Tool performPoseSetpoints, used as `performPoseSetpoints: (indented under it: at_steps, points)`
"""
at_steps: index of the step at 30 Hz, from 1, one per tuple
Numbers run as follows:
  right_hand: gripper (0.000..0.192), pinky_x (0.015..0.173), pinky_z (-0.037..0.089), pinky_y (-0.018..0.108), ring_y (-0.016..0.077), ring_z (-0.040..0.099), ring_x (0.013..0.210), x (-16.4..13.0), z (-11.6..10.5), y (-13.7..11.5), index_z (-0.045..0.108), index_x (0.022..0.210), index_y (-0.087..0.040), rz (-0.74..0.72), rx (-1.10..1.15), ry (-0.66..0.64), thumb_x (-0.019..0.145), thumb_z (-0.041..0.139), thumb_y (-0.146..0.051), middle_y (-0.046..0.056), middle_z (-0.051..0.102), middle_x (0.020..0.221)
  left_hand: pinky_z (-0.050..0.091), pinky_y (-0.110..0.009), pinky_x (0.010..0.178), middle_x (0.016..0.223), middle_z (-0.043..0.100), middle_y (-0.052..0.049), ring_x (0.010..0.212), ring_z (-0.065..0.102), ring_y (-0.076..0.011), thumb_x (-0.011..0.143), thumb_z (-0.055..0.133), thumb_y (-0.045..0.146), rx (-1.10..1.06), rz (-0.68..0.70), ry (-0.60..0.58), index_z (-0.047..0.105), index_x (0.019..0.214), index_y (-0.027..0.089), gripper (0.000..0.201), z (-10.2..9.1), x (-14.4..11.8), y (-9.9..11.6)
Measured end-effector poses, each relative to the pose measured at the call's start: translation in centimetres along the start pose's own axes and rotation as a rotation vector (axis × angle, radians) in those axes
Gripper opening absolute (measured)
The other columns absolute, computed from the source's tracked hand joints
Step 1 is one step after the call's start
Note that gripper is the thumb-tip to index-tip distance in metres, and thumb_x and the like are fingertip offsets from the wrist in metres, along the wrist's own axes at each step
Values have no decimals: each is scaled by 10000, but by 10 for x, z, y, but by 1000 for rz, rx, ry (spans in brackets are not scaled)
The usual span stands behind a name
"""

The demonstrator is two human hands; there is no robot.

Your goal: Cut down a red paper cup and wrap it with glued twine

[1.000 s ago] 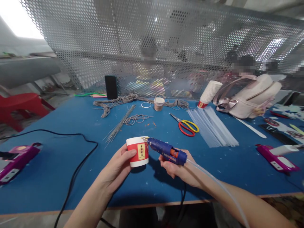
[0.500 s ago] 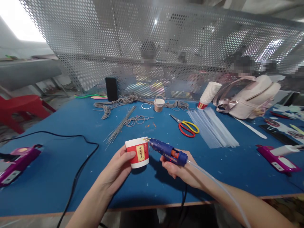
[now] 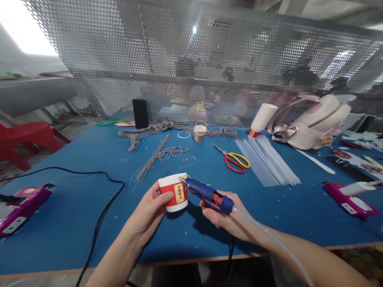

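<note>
Head view. Left hand point(image 3: 155, 201) wrapped round the side of a paper cup point(image 3: 175, 185), grip drawn in to the cup's width, thumb beside its yellow label point(image 3: 179, 193). Cup is off the table point(image 3: 134, 227), near the front, mouth up, slightly tilted. Right hand point(image 3: 224, 217) curled firmly round a blue glue gun point(image 3: 205, 193), clear glue stick point(image 3: 271, 232) out of its rear. Nozzle point(image 3: 181, 179) by the cup's upper white edge; cannot tell if touching.

Judgement: hold the thin wall without denting it, left hand clear of the likely hot tip; squeeze lightly, evenly.
</note>
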State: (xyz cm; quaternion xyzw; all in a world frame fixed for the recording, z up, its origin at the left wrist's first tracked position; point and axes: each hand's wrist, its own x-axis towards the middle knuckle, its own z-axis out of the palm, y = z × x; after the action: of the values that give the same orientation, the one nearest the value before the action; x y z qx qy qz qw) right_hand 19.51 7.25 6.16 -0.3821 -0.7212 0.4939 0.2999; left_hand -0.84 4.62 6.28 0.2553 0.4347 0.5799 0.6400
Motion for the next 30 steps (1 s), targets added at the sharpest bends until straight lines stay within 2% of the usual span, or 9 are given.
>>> performPoseSetpoints:
  at_steps: [6,13,20,26,30]
  points:
    - [170,444,408,248,104,442,410,-1,-3,-3,597,797,-204,108,139,15,754,621,-366,-39,483,507,537,-348,827,1033,741,-106,963,681,-294,644,788,194,-40,-29,-14,686,1058,170,428,-5,-1,1]
    - [192,448,405,230,98,459,440,-1,-1,0,610,812,-196,74,143,-2,776,625,-384,-33,501,541,531,-360,834,1014,745,-116,924,688,-279,719,715,201,-76,-50,-79,709,1027,136,315,-8,2,-2]
    - [171,448,415,243,112,466,451,-2,-1,3,605,806,-215,76,140,-8,789,622,-385,-22,510,558,546,-317,762,963,753,-107,835,696,-247,701,737,201,-43,-66,-63,719,994,132,302,-8,2,-1]
    - [191,435,401,230,91,441,406,-2,-2,0,604,824,-190,113,174,15,766,622,-371,-45,485,521,560,-305,677,929,752,-88,772,688,-217,698,724,179,-76,-53,-4,683,1086,147,391,-13,3,-4]
    - [179,448,396,230,95,443,426,-1,-1,-2,605,807,-194,90,154,9,768,622,-367,-41,493,526,549,-300,720,978,748,-89,815,683,-214,712,713,173,-95,-45,-42,675,1101,159,391,-11,3,-3]
